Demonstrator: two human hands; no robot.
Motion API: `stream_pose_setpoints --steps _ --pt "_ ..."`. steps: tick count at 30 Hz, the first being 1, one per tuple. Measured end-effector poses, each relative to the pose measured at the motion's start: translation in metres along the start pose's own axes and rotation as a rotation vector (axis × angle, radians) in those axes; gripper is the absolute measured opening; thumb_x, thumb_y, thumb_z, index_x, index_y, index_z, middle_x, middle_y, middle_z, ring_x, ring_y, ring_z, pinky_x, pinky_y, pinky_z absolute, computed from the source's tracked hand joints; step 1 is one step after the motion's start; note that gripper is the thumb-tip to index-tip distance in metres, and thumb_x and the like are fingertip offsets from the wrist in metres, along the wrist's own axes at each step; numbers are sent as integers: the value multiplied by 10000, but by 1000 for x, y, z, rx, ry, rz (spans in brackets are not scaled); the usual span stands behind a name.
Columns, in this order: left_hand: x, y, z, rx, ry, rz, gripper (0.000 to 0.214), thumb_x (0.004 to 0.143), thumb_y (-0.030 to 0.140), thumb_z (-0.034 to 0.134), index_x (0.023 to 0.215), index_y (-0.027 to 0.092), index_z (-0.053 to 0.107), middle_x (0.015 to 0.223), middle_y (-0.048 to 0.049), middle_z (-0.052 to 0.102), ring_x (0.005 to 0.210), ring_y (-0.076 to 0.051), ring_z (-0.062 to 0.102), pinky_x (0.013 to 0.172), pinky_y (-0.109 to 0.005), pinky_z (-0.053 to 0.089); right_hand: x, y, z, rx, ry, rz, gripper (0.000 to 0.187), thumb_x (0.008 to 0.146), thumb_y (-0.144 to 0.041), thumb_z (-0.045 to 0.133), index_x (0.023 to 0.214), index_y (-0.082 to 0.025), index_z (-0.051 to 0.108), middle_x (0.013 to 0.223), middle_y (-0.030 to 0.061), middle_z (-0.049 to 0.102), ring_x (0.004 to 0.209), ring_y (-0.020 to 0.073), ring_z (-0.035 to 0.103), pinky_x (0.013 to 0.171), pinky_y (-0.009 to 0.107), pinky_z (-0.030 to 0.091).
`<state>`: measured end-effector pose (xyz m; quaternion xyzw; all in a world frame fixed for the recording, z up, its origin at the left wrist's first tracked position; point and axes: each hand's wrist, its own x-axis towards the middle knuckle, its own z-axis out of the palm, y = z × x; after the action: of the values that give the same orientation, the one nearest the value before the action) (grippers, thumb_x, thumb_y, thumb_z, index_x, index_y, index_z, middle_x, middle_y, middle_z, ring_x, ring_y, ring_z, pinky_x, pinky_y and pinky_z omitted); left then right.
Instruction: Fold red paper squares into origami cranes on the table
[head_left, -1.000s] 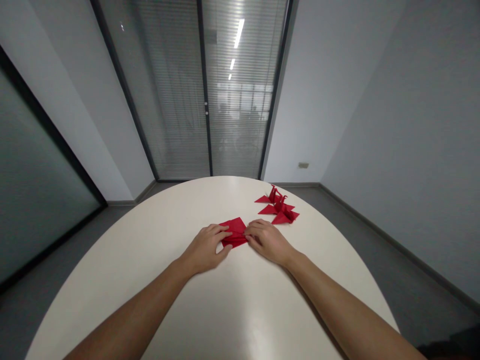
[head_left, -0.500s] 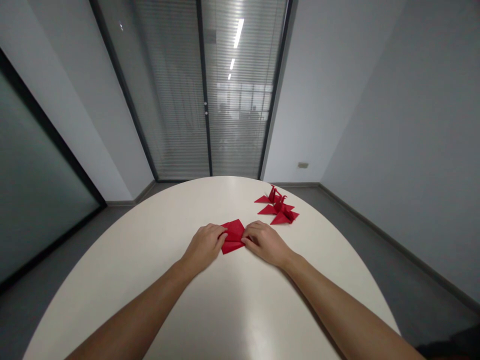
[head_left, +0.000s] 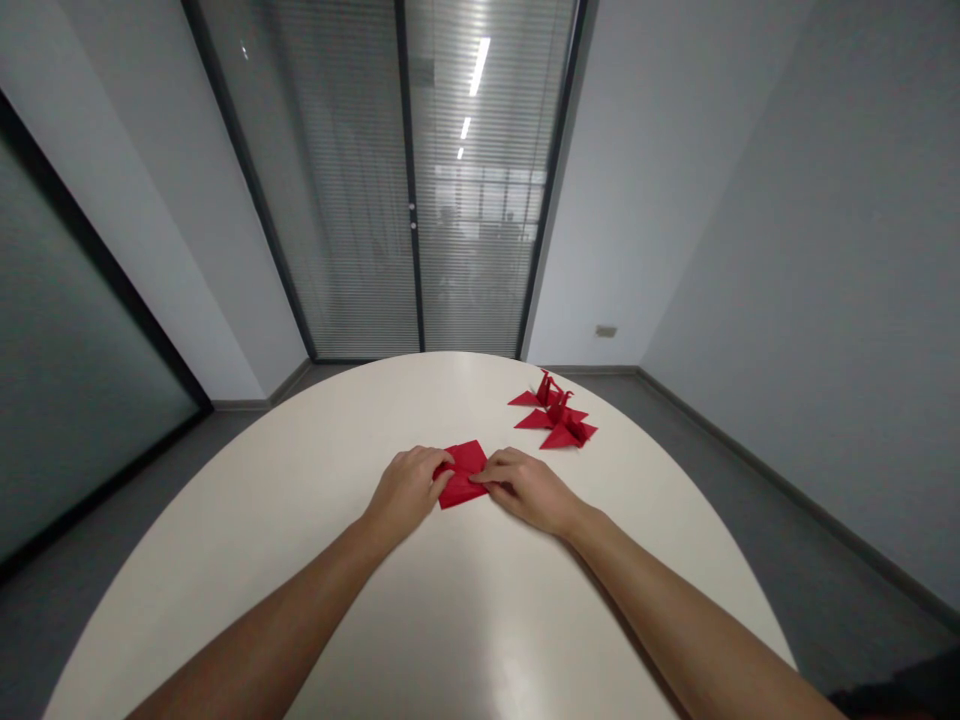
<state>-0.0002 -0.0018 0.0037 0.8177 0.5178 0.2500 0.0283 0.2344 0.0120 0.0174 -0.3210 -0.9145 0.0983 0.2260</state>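
Observation:
A folded sheet of red origami paper (head_left: 465, 490) lies on the white table between my hands. My left hand (head_left: 407, 487) grips its left side, thumb and fingers closed on the edge. From the right, my right hand (head_left: 527, 487) reaches over the paper, its fingertips pinched together on the middle of the right part. The fingers hide both side edges of the sheet. Beyond my right hand, several red folded paper cranes (head_left: 568, 432) stand close together, overlapping one another.
The round white table (head_left: 300, 480) curves away on both sides. Behind it are a glass partition with blinds (head_left: 480, 250) and grey walls. A small wall socket (head_left: 606, 331) sits low at the back right. Something dark (head_left: 900, 690) shows at the lower right corner.
The fingertips of my right hand have moved left, from the paper's right edge onto its surface. My left hand stays on the left side. The cranes have not moved.

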Motion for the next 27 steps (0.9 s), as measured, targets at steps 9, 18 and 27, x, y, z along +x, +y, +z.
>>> stream_pose_setpoints --steps 9,18,27 --pt "1 2 -3 20 -19 -47 126 920 178 616 1013 205 696 1029 -59 747 968 -247 669 872 -400 518 0 -3 -3 6 -20 -9 288 930 -149 570 1141 -214 756 1037 87 694 983 207 622 880 324 517" --pt "0 2 -4 -8 -6 138 252 889 40 545 957 217 711 1014 -42 754 948 -224 670 874 -381 513 1 -3 -2 -23 -12 -6 266 941 -157 568 1110 -217 765 1021 80 710 969 206 632 883 329 520" --pt "-3 10 -6 0 -43 152 159 928 229 607 981 236 756 1016 -52 775 953 -244 697 900 -412 521 2 -4 -4 -65 -6 -28 229 948 -143 555 1021 -215 760 971 70 722 930 196 641 839 305 499"
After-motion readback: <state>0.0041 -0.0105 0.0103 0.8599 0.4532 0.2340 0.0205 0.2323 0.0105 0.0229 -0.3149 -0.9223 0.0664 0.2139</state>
